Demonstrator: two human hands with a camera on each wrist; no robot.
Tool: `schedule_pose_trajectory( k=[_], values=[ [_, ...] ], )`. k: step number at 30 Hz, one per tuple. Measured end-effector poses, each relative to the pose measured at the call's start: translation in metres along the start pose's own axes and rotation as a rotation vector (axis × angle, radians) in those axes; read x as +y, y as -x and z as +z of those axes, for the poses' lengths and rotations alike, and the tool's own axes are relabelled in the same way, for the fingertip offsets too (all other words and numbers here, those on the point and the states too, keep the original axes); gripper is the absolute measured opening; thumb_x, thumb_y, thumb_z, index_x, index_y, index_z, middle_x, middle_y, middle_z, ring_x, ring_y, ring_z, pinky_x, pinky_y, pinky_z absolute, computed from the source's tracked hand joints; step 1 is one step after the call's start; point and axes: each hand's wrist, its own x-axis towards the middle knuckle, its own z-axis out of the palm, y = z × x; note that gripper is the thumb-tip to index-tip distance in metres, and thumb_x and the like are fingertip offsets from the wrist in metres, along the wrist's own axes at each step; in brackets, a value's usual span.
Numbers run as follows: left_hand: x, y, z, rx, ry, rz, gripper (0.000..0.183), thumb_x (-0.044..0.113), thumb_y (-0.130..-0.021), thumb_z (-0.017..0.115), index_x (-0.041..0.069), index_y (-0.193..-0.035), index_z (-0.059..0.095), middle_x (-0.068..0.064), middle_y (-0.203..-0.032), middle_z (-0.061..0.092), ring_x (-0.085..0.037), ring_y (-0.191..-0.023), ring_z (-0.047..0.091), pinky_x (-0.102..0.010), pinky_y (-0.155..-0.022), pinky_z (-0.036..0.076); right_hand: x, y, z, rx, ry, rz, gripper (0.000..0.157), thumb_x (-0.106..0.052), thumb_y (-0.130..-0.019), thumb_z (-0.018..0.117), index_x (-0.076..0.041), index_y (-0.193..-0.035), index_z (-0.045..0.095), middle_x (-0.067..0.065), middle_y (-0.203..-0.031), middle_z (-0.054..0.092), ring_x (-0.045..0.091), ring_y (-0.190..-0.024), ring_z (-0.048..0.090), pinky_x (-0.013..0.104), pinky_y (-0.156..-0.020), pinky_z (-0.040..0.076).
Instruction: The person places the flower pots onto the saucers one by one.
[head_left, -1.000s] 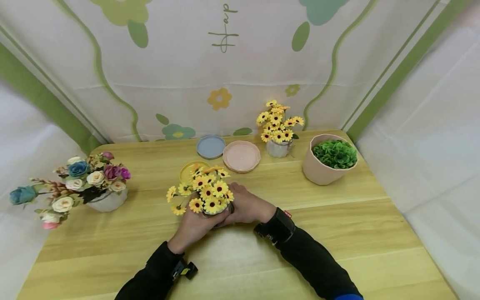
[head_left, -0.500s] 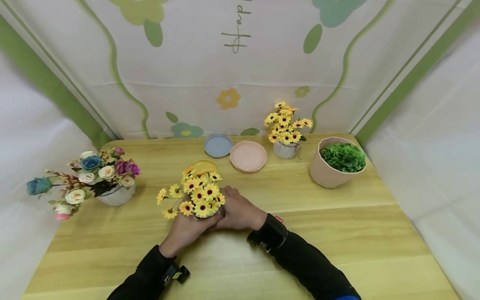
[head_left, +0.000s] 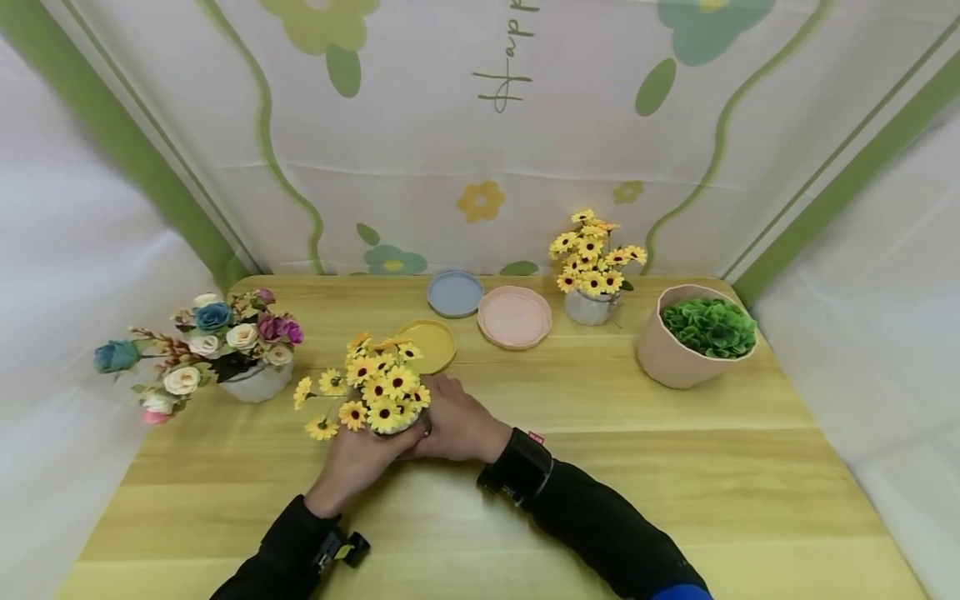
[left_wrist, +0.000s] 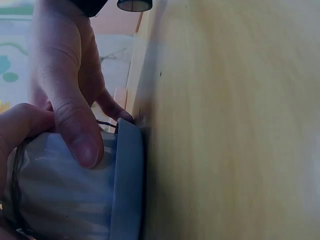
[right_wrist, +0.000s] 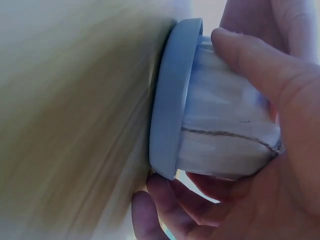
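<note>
A pot of yellow daisies (head_left: pixel 382 392) stands between my two hands near the middle of the table. Its whitish ribbed pot (left_wrist: pixel 65 185) has a dark cord round it and sits in a shallow blue-grey saucer (right_wrist: pixel 172 100), close against the wood. My left hand (head_left: pixel 356 462) grips the pot from the left, partly hidden by the blooms. From the right, my right hand (head_left: pixel 457 423) holds it, thumb on the pot wall and fingertips at the saucer's rim in the right wrist view. Just behind the flowers lies a yellow saucer (head_left: pixel 433 343).
Farther back lie a blue saucer (head_left: pixel 455 294) and a pink saucer (head_left: pixel 514 317). A second daisy pot (head_left: pixel 588 307) stands beside them. At the right is a pink planter (head_left: pixel 667 354) with green leaves; at the left, a pot of mixed roses (head_left: pixel 258 383). A printed curtain (head_left: pixel 420 125) hangs behind the table (head_left: pixel 675 467).
Both hands and the daisy pot have shifted left across the table, uncovering more of the yellow saucer. The head view has turned slightly left. The grip on the pot looks the same.
</note>
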Motion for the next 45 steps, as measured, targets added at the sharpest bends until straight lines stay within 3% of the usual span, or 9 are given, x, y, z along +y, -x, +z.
schedule_pose_trajectory(
  k=[4,11,20,26,32,45],
  values=[
    [-0.004,0.0,-0.008,0.031,0.024,-0.006,0.084,0.036,-0.077,0.082,0.031,-0.145,0.034,0.008,-0.141,0.048,-0.012,-0.132,0.046,-0.034,-0.112,0.038,-0.008,-0.007,0.006,0.03,0.011,0.015,0.097,-0.056,-0.073,0.079,-0.021,-0.15,0.032,0.003,-0.145,0.044,0.021,-0.134,0.039,0.041,-0.111,0.038],
    [-0.011,0.001,-0.022,0.114,-0.013,0.009,0.083,0.034,-0.078,0.081,0.021,-0.146,0.035,-0.002,-0.143,0.047,-0.019,-0.134,0.044,-0.044,-0.113,0.034,-0.022,-0.022,0.019,0.079,0.058,0.071,0.098,-0.053,-0.078,0.075,-0.007,-0.15,0.028,0.011,-0.132,0.048,0.021,-0.119,0.043,0.035,-0.107,0.04],
    [-0.02,-0.017,-0.033,0.195,0.019,0.025,0.085,0.018,-0.079,0.081,0.02,-0.148,0.032,-0.005,-0.145,0.044,-0.021,-0.135,0.041,-0.045,-0.114,0.031,-0.037,-0.048,0.027,0.162,0.005,0.161,0.09,-0.038,-0.079,0.077,0.001,-0.146,0.03,0.015,-0.127,0.05,0.024,-0.118,0.046,0.036,-0.102,0.041],
    [-0.022,-0.032,-0.039,0.216,-0.029,-0.046,0.074,0.02,-0.08,0.078,0.01,-0.143,0.039,-0.012,-0.139,0.049,-0.025,-0.129,0.047,-0.043,-0.109,0.037,-0.043,-0.065,0.031,0.227,0.031,0.22,0.076,-0.021,-0.077,0.076,0.002,-0.139,0.037,0.016,-0.119,0.055,0.026,-0.109,0.055,0.034,-0.093,0.048],
    [-0.027,-0.047,-0.043,0.22,-0.036,-0.047,0.077,0.028,-0.082,0.077,0.012,-0.145,0.036,-0.012,-0.143,0.045,-0.027,-0.133,0.044,-0.045,-0.112,0.035,-0.046,-0.079,0.031,0.285,0.047,0.26,0.058,-0.008,-0.077,0.072,0.003,-0.127,0.045,0.017,-0.109,0.058,0.027,-0.099,0.06,0.033,-0.078,0.055],
    [-0.032,-0.08,-0.047,0.233,-0.041,-0.045,0.075,0.028,-0.084,0.075,0.012,-0.147,0.036,-0.014,-0.144,0.045,-0.028,-0.133,0.044,-0.044,-0.114,0.034,-0.039,-0.106,0.024,0.331,0.083,0.324,0.03,-0.01,-0.089,0.06,0.0,-0.115,0.05,0.016,-0.103,0.059,0.028,-0.095,0.062,0.033,-0.075,0.056]
  ],
)
